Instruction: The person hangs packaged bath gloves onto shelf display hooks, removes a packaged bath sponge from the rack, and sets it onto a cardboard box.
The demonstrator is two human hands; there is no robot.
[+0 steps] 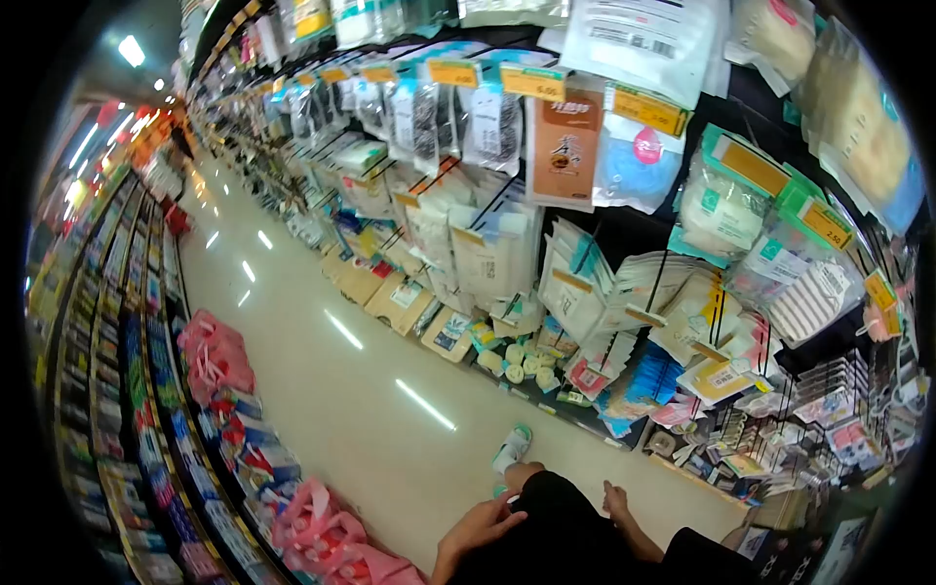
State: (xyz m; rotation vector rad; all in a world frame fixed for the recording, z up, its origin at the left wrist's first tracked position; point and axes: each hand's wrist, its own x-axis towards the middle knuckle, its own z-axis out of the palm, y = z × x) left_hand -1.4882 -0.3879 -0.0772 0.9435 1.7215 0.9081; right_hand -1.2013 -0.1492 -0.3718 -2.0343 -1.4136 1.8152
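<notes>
My left hand (480,526) is low in the view beside my black clothing. Its fingers are curled, and a small white thing, too small to name, shows at the fingertips. Forward of my body on the right, my right hand (615,500) hangs over the pale floor with its fingers bent in and nothing visible in them. Neither hand touches the shelves. One foot in a white and green shoe (512,448) is on the floor ahead of me.
On the right, a long rack holds packets on hooks, such as a brown packet (565,146), with yellow price tags (648,107). Cardboard boxes (400,300) line its base. Pink bags (317,526) stand along the left shelf (146,390). A shiny floor (312,390) runs down the aisle.
</notes>
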